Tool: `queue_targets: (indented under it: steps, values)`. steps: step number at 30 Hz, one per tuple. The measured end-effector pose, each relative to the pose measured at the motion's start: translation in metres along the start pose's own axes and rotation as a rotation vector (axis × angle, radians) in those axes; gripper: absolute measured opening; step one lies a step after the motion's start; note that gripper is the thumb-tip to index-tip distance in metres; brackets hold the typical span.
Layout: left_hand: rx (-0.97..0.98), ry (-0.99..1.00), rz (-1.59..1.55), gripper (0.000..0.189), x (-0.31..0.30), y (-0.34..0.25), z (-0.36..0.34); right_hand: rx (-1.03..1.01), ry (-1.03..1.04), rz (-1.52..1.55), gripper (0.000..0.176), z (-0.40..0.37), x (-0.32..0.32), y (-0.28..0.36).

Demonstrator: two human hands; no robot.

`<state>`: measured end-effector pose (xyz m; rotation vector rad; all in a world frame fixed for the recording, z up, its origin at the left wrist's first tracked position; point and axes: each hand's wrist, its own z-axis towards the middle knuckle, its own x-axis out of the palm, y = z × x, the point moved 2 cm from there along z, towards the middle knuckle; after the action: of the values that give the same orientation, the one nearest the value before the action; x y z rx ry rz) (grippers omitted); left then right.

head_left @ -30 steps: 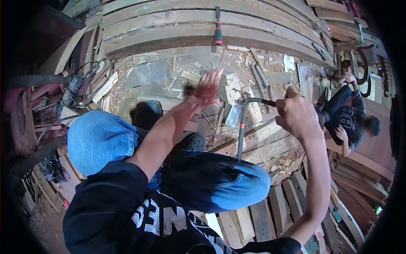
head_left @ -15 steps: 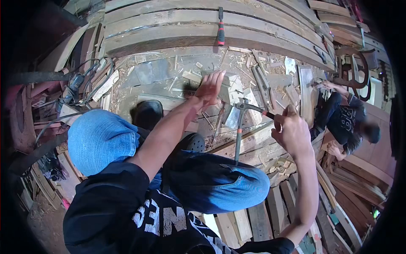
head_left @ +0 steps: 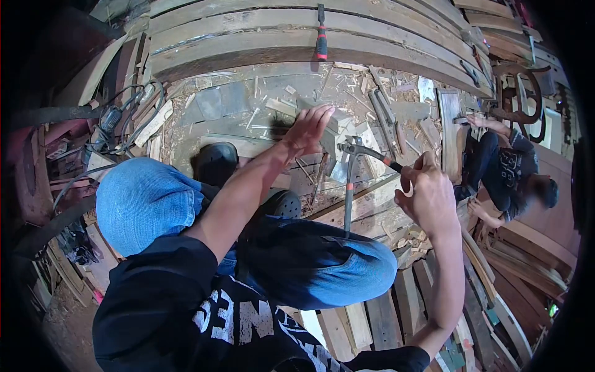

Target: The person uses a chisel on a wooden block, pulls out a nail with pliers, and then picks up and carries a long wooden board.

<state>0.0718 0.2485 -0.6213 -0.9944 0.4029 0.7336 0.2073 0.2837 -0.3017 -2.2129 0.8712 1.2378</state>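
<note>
My left hand (head_left: pixel 307 133) grips a piece of wood (head_left: pixel 332 129) low over the floor, fingers along its far side and thumb on the near side. Just right of it is the metal head of a tool that looks like pincers (head_left: pixel 351 149), its two red-banded handles spread apart. My right hand (head_left: pixel 427 192) is closed around one dark handle. The other handle points back toward my jeans-covered knee (head_left: pixel 359 273). The jaws lie close to the wood; whether they grip anything is too small to tell.
A chisel (head_left: pixel 321 40) with a black-and-red handle lies on stacked beams (head_left: pixel 248 46) ahead. Wood chips, offcuts and a sandal (head_left: pixel 217 162) are on the floor. Cables (head_left: pixel 133 124) coil at left. Another person (head_left: pixel 505 164) sits at right beside a framed panel (head_left: pixel 449 130).
The view has shifted slightly. Both my hands and the tool keep nearly the same positions. The other person's hand at right has moved slightly left.
</note>
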Motion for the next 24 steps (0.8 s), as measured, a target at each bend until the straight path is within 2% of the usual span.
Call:
queue_targets:
  steps: [3, 5, 12, 24]
  values:
    - [0.063, -0.096, 0.014, 0.106, 0.003, 0.002, -0.001, 0.023, -0.005, -0.001, 0.019, -0.007, 0.008, 0.002]
    - [-0.018, -0.017, 0.020, 0.108, -0.002, -0.002, 0.000, 0.060, 0.006, 0.014, 0.020, -0.011, 0.010, 0.003]
    - [-0.187, 0.031, 0.079, 0.115, -0.002, 0.003, 0.007, 0.115, 0.004, 0.048, 0.020, -0.017, 0.020, -0.003]
    - [-0.044, -0.005, 0.007, 0.118, -0.008, -0.001, 0.001, 0.110, -0.105, 0.102, 0.020, -0.024, 0.029, 0.003]
